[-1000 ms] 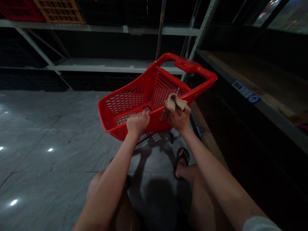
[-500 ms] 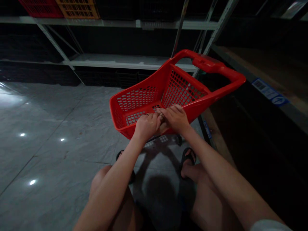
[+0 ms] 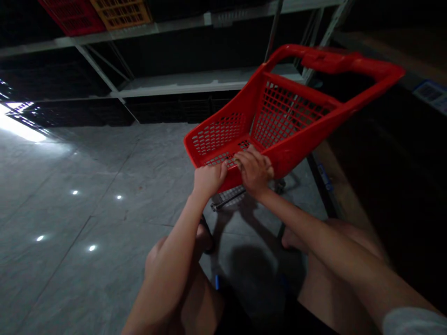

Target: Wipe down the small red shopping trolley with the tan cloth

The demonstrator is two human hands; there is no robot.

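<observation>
A red plastic shopping cart (image 3: 289, 160) with perforated walls stands at an angle in front of me, its handle up at the right. My left hand (image 3: 208, 179) is closed over the near rim at the cart's left corner, its thumb lying along the edge. Just to the right, my right hand (image 3: 255, 171) rests at the same rim with curled fingers. Something small and brownish shows at its fingertips, too little of it to name. The visible inside of the basket shows only its bare mesh.
Behind the cart runs a white metal shelf rack (image 3: 195, 87) with dark crates, a red crate (image 3: 75, 16) and a yellow crate (image 3: 122, 13). A dark shelf with a label (image 3: 433, 95) borders the right side. Grey floor (image 3: 87, 214) extends left.
My hands, close together before around something small and tan, have moved apart, the left now on the cart's rim. The view has shifted, and the cart appears farther right and larger.
</observation>
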